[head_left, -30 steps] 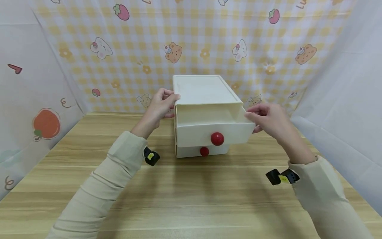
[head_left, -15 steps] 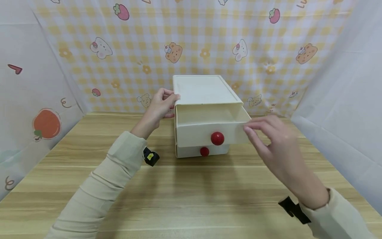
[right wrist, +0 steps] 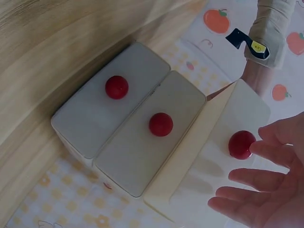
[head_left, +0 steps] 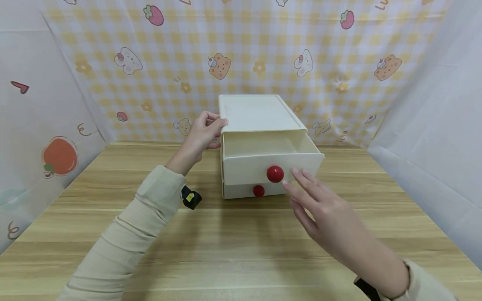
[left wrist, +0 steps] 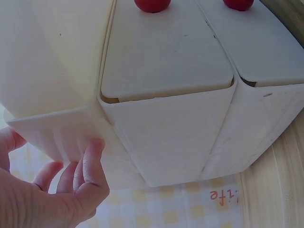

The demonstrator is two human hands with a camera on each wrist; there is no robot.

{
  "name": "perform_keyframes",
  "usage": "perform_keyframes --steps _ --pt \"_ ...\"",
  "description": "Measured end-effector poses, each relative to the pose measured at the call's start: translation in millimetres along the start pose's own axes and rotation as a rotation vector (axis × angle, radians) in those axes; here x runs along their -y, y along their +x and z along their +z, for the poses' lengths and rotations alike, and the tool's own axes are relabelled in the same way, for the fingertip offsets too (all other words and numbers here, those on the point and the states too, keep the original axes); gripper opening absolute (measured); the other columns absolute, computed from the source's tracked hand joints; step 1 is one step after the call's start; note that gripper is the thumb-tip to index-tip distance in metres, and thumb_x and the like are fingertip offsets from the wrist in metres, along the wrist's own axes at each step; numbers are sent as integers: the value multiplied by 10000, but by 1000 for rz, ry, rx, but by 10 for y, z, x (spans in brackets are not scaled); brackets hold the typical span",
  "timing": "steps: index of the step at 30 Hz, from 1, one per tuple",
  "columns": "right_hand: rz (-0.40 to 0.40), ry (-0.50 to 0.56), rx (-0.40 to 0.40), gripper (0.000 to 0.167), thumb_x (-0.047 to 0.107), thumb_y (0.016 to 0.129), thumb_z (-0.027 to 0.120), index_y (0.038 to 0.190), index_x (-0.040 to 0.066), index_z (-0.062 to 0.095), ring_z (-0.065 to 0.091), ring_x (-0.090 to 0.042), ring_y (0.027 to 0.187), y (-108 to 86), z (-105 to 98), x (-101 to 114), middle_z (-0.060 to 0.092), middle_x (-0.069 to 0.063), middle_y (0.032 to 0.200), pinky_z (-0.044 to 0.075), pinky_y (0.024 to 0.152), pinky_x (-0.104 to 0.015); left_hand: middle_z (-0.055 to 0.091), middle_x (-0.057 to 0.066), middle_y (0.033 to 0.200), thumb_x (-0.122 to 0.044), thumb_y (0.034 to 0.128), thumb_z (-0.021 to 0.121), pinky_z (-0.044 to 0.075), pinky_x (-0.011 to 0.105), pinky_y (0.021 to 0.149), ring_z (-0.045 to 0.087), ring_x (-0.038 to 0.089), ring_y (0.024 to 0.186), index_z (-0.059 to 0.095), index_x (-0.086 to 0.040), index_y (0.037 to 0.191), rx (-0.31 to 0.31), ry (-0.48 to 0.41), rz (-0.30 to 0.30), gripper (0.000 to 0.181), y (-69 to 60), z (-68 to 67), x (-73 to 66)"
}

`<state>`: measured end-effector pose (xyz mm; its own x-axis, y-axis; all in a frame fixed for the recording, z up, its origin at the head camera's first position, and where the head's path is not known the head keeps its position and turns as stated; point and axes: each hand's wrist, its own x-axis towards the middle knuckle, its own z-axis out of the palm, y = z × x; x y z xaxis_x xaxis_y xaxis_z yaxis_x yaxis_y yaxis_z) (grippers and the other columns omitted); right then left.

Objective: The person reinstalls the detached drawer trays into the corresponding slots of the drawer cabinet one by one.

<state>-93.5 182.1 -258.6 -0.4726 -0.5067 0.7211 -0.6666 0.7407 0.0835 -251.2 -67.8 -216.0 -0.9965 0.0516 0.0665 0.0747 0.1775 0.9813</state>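
A white drawer cabinet (head_left: 260,113) stands on the table, its top drawer (head_left: 246,169) pulled out and the inside partly in view. My left hand (head_left: 201,136) holds the cabinet's upper left edge, thumb on top and bent fingers (left wrist: 90,166) against the side wall. In front of the top drawer is my right hand (head_left: 327,213), fingers loosely extended, tips close to the red round knob (head_left: 275,174). The right wrist view has those fingers (right wrist: 259,180) spread beside the knob; whether they touch is unclear. Below, the middle drawer (right wrist: 147,142) and bottom drawer (right wrist: 111,102) are closed, each with a red knob.
A wood-grain tabletop (head_left: 226,259) extends around the cabinet. Behind it hangs a yellow-checked cloth (head_left: 260,50) with cartoon prints, and pale cloth (head_left: 433,108) borders both sides. A small black camera (head_left: 191,197) sits at the left sleeve cuff.
My right hand has let go of the top drawer's right side, come round to the front and moved left near the knob. The left hand and the drawer look unmoved.
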Motion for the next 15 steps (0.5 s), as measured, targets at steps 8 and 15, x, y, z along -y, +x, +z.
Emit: perform_keyframes --steps 8,15 --pt "-23 -30 57 516 340 1011 226 1248 56 586 534 -437 1145 -29 42 -22 541 -216 1296 524 823 -500 461 28 1117 -302 916 544 556 341 791 478 153 890 447 -108 1186 -1 5 -5 347 10 5 1" --pt "-51 -51 101 353 166 974 429 1284 47 550 487 -450 1193 -15 47 -54 513 -231 1321 494 891 -502 458 29 1119 -308 916 546 550 359 813 471 151 896 443 -110 1187 1 2 -3 351 6 -2 3"
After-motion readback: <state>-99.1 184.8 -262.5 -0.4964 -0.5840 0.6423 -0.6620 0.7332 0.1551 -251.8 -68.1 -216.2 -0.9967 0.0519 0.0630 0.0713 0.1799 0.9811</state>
